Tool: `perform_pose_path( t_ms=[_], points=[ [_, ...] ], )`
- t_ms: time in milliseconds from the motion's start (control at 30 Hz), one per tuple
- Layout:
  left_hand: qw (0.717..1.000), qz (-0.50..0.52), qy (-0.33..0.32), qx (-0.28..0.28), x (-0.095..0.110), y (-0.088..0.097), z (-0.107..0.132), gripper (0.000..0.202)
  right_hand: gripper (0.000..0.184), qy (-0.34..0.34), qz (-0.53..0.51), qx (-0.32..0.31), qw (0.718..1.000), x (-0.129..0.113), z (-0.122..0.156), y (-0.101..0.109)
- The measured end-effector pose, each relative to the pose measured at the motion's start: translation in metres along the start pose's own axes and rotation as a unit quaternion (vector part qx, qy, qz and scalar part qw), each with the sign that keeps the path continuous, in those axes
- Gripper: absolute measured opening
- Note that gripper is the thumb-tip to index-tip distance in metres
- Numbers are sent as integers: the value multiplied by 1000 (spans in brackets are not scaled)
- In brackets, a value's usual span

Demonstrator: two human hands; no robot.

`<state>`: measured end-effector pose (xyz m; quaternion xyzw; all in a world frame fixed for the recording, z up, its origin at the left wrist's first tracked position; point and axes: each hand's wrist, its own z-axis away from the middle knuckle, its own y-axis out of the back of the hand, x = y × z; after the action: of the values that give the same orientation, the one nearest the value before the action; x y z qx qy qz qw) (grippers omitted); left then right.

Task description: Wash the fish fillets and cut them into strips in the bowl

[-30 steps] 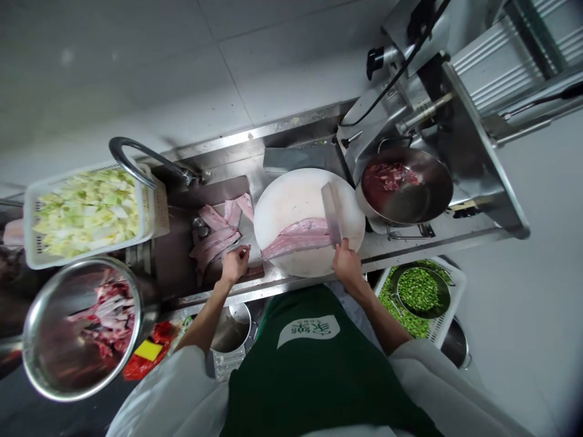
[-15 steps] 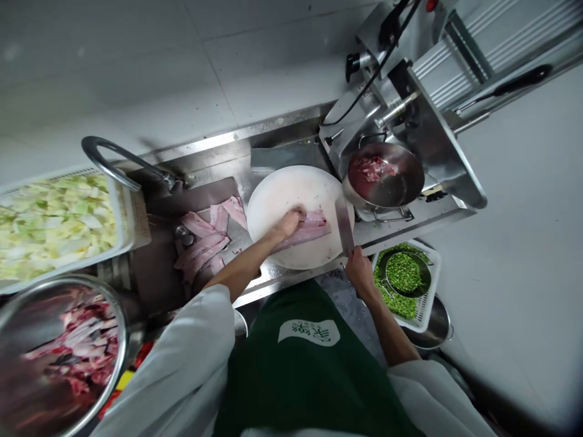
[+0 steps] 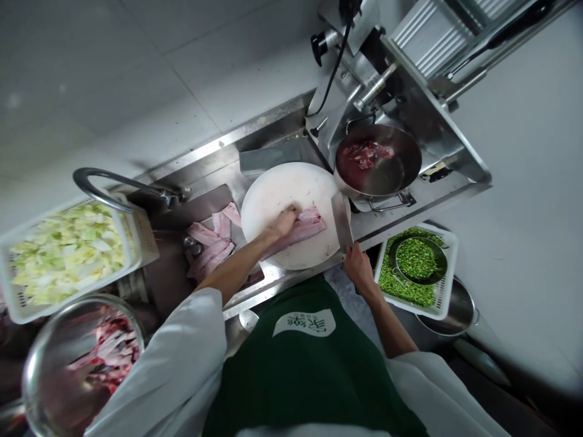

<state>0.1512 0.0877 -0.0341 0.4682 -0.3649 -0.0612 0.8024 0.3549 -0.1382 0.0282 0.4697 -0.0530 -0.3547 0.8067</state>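
The fingers of the left hand (image 3: 283, 222) lie flat and close together, pressing down on the left end of a pink strip of meat (image 3: 304, 226) on the round white cutting board (image 3: 277, 188). The strip looks whole, with no cut pieces showing beside it on the board, so the slicing appears not yet begun on this piece.

Far left, a white basket (image 3: 132, 255) holds chopped cabbage, and below it a steel bowl (image 3: 36, 364) holds red meat scraps. A curved tap (image 3: 113, 182) arches over the sink, where several more pink strips (image 3: 212, 233) lie in a loose pile, just beside the board; judging by that pile, most of the work is left.

On the board's right edge the cleaver (image 3: 341, 221) stands with its blade just off the strip's right end, apart from it. The right hand (image 3: 359, 267) is wrapped around the handle, fingers curled shut. Beyond the board a steel pan (image 3: 392, 170) carries a small heap of dark red cut meat, which may be the finished portion. Lower right, a white tray (image 3: 449, 285) holds green beans and a metal strainer.
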Motion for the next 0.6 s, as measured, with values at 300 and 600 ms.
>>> perform_pose_path(
  t_ms=[300, 600],
  points=[
    [998, -46, 42, -20, 20, -6, 9, 22, 26, 3, -9, -20, 1000, 5, -6, 4],
    [985, -154, 0, -72, 20, -3, 9, 45, 25, 12, -12, -25, 1000, 10, -13, 7]
  ],
)
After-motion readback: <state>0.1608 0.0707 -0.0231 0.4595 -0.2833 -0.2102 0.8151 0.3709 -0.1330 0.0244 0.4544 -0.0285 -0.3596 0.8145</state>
